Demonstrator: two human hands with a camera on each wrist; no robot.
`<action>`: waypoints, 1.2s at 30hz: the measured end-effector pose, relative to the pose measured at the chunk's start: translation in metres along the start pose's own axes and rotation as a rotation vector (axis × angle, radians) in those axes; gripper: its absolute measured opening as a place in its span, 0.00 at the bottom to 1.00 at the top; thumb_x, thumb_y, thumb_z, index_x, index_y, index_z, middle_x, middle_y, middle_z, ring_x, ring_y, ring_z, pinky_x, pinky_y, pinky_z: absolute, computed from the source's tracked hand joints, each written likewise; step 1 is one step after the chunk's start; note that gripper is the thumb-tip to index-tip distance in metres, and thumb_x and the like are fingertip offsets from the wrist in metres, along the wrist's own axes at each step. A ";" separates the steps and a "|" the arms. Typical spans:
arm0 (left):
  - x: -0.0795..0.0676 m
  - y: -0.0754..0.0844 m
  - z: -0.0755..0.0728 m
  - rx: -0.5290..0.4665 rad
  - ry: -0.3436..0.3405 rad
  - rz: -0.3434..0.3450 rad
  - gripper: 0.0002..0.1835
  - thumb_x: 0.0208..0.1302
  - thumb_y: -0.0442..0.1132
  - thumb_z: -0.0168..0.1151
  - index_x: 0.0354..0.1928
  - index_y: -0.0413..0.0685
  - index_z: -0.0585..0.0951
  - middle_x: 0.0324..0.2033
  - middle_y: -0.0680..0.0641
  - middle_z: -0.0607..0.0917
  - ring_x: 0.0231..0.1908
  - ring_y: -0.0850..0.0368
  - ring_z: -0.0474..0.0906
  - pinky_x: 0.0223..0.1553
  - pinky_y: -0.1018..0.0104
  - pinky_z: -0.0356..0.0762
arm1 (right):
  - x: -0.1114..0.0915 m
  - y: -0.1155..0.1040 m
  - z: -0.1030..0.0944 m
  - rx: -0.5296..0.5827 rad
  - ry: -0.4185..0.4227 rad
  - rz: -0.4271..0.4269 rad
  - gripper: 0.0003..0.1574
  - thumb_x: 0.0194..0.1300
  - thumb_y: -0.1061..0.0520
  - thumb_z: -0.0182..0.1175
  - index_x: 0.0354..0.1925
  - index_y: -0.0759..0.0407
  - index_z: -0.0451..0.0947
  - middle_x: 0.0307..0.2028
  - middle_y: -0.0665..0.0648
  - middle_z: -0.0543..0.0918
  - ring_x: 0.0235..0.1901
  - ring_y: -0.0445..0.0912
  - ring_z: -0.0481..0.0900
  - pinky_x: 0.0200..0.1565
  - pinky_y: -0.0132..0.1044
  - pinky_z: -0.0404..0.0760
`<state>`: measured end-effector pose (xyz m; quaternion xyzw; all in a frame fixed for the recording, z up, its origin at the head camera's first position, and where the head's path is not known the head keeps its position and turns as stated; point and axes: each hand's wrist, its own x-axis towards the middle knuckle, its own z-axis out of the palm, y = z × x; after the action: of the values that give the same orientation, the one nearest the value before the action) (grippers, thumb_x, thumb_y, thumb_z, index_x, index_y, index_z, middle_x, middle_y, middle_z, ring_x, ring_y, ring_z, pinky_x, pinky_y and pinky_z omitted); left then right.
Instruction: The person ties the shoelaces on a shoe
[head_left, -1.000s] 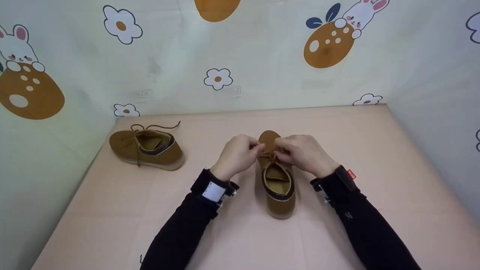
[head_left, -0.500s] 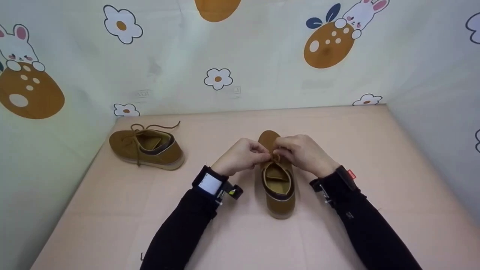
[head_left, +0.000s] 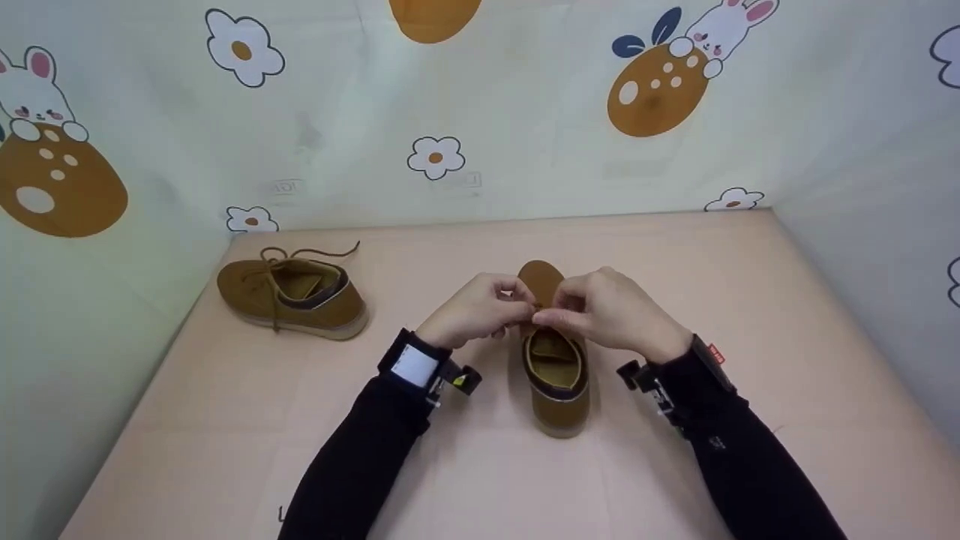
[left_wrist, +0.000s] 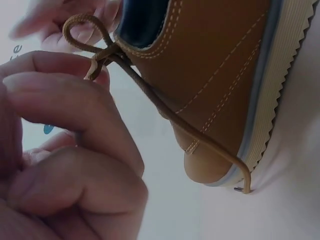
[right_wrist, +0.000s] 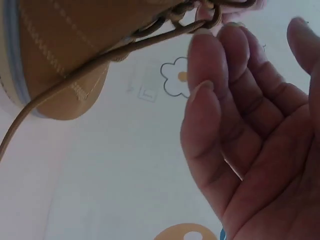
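Observation:
A tan lace-up shoe (head_left: 561,416) stands on the table with its toe pointing away, between both hands. My left hand (head_left: 478,309) pinches its brown shoelace (left_wrist: 205,140) between thumb and curled forefinger, just over the tongue. From the knot, a loop sticks out and a loose end hangs down the shoe's side in the left wrist view. My right hand (head_left: 621,313) is at the knot from the other side, thumb apart from the fingers. In the right wrist view its fingertips (right_wrist: 207,55) come right up to the lace, only slightly bent.
The matching tan shoe (head_left: 319,311) lies at the back left, its lace tied in a loop with one end trailing. A pale pink cover spreads over the table (head_left: 465,465). Behind rises a curtain (head_left: 525,90) printed with flowers and rabbits.
Both hands have stayed over the laces. My left fingers moved in toward the knot, and my right thumb swung away from the fingers toward the left hand. Both shoes stayed put.

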<state>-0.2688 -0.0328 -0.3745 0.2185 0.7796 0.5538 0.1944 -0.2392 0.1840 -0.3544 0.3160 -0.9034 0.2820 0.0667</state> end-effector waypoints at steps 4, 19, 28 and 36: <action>-0.001 0.001 -0.002 0.001 -0.018 -0.006 0.03 0.64 0.34 0.62 0.38 0.43 0.83 0.24 0.45 0.82 0.18 0.61 0.70 0.18 0.73 0.65 | 0.000 -0.007 0.005 -0.072 -0.043 -0.001 0.17 0.66 0.43 0.65 0.25 0.49 0.82 0.19 0.41 0.78 0.19 0.37 0.71 0.23 0.35 0.71; -0.006 0.000 -0.020 0.042 -0.049 -0.005 0.04 0.60 0.33 0.64 0.35 0.41 0.84 0.20 0.52 0.78 0.13 0.64 0.64 0.16 0.73 0.63 | -0.006 0.020 -0.008 0.083 -0.056 0.242 0.11 0.65 0.58 0.61 0.25 0.56 0.81 0.18 0.47 0.80 0.17 0.42 0.76 0.23 0.36 0.76; -0.004 -0.014 -0.028 0.070 -0.155 -0.057 0.05 0.63 0.34 0.60 0.34 0.38 0.82 0.23 0.52 0.80 0.16 0.63 0.64 0.17 0.73 0.60 | -0.009 0.038 -0.002 0.190 -0.182 0.362 0.11 0.63 0.59 0.56 0.28 0.63 0.80 0.16 0.50 0.79 0.18 0.43 0.76 0.25 0.36 0.77; -0.002 -0.011 -0.020 0.249 -0.129 -0.019 0.23 0.70 0.51 0.61 0.38 0.32 0.82 0.16 0.55 0.70 0.15 0.63 0.65 0.16 0.71 0.61 | -0.009 0.037 -0.006 0.215 -0.262 0.297 0.17 0.72 0.50 0.59 0.29 0.59 0.77 0.17 0.49 0.76 0.17 0.42 0.72 0.21 0.33 0.69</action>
<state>-0.2793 -0.0524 -0.3786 0.2687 0.8301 0.4359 0.2208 -0.2546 0.2158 -0.3700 0.2186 -0.9057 0.3402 -0.1275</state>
